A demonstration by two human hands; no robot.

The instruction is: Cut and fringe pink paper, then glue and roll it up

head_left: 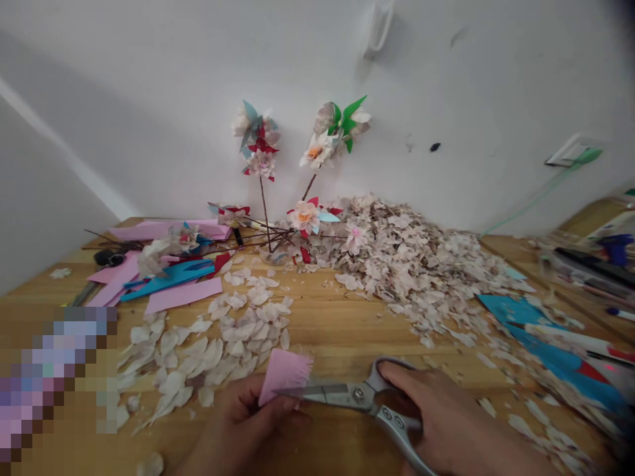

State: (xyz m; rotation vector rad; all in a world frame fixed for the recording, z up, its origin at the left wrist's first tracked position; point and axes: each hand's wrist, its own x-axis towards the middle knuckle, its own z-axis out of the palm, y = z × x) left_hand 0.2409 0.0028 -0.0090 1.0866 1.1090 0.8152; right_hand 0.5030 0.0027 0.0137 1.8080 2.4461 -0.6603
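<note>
While the left grip (248,420) pinches pink paper (284,373), the right grip (446,413) clasps illegibly marked scissors (347,395).

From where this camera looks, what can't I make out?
In the head view:
Part of the pink paper: hidden by the left hand.
Scissors: lower handle end cut off by bottom edge.
Right hand: some fingers hidden behind its back.
Pixelated patch, left: contents masked by pixelation.
Blue object, far right: too blurred to name.

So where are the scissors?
Low, right of centre in the head view: the scissors are in the right hand, pointing toward the fringed pink paper the left hand pinches.
</note>
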